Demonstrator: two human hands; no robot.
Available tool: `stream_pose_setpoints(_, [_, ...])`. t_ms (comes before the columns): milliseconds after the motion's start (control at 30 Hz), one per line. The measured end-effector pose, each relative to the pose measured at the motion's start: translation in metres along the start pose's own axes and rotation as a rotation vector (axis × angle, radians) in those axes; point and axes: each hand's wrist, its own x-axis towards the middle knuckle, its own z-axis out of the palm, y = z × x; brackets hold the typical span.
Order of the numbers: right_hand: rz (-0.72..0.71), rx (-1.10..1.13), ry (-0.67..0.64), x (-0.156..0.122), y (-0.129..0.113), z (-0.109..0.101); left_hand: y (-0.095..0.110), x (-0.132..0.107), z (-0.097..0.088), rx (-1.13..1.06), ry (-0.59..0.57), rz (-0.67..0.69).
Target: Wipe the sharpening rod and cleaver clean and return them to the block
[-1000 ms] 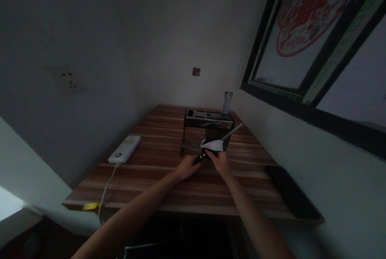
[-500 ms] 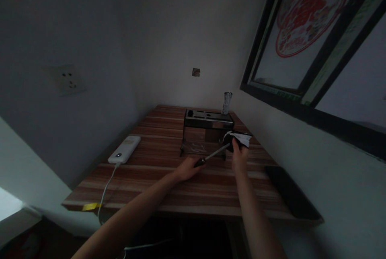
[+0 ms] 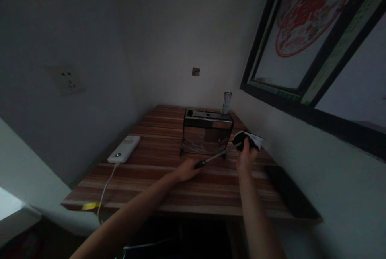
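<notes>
- Well, your left hand (image 3: 187, 169) was closed on the handle of the knife (image 3: 221, 153), which lay low over the table (image 3: 169, 194), before the rack (image 3: 206, 132).
- Your right hand (image 3: 245, 157) pinched a cloth (image 3: 250, 139) round the tip (edge best kept off fingers).

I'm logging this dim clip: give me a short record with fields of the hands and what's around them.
Left hand: grips slim metal tool with dark handle
Right hand: holds white-and-black cloth at the tool's far end
Behind: black rack with clear front, on striped wooden table
Left side: white power bank, white cable attached
</notes>
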Motion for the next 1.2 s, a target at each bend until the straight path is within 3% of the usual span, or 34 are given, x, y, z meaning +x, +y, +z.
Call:
stream_pose_setpoints(200, [0.011, -0.062, -0.162, -0.013, 0.007, 0.005, -0.002, 0.0, 0.001, -0.058, 0.051, 0.011])
stream_pose_setpoints(467, [-0.046, -0.169, -0.746, -0.055, 0.006, 0.017, -0.005, 0.001, 0.002, -0.133, 0.133, 0.002])
stream_pose_setpoints(633, [-0.087, -0.209, -0.97, -0.07, 0.011, 0.021, -0.007, 0.002, 0.002, -0.187, 0.195, 0.036])
stream_pose_setpoints(967, [-0.049, -0.234, -1.003, -0.069, 0.022, 0.018, -0.004, 0.002, -0.001, -0.2, 0.213, 0.065])
stream_pose_setpoints(1200, [-0.097, -0.242, -0.995, -0.068, 0.022, 0.018, -0.004, 0.004, 0.0, -0.179, 0.216, 0.073])
